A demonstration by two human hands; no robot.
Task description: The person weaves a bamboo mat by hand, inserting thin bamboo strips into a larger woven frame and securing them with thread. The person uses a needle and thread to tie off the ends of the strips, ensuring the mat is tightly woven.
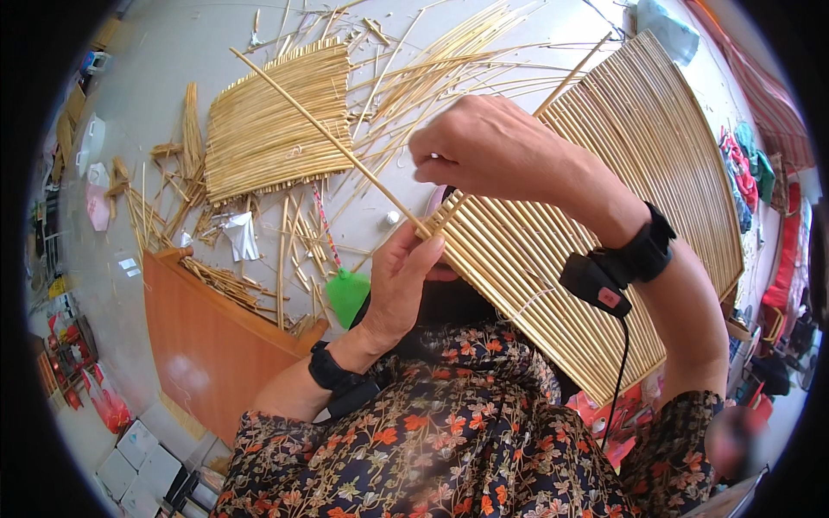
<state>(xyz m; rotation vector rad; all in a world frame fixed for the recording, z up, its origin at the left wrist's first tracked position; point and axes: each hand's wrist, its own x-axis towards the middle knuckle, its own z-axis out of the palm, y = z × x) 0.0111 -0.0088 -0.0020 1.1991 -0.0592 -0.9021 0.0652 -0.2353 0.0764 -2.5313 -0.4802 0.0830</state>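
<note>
A wide mat of straw-coloured reed stalks tied side by side [639,129] lies across my lap and reaches off to the right. My left hand [397,281] is closed at its near left corner, thumb pressed on the stalk ends. From between those fingers a single long reed stalk [319,129] juts up and left, apart from the mat's rows. My right hand [492,142] is raised just above that corner, its fingers curled into a pinch. Whatever it pinches, if anything, is too thin or hidden to make out. A tie line of pale cord [535,300] crosses the mat.
Ahead on the floor lies a smaller reed mat [281,125], with loose long reeds [458,52] scattered beyond it. A wooden board [216,332] stands at the left, beside short reed offcuts [229,289]. A green fan-shaped thing [347,295] sits near my left wrist.
</note>
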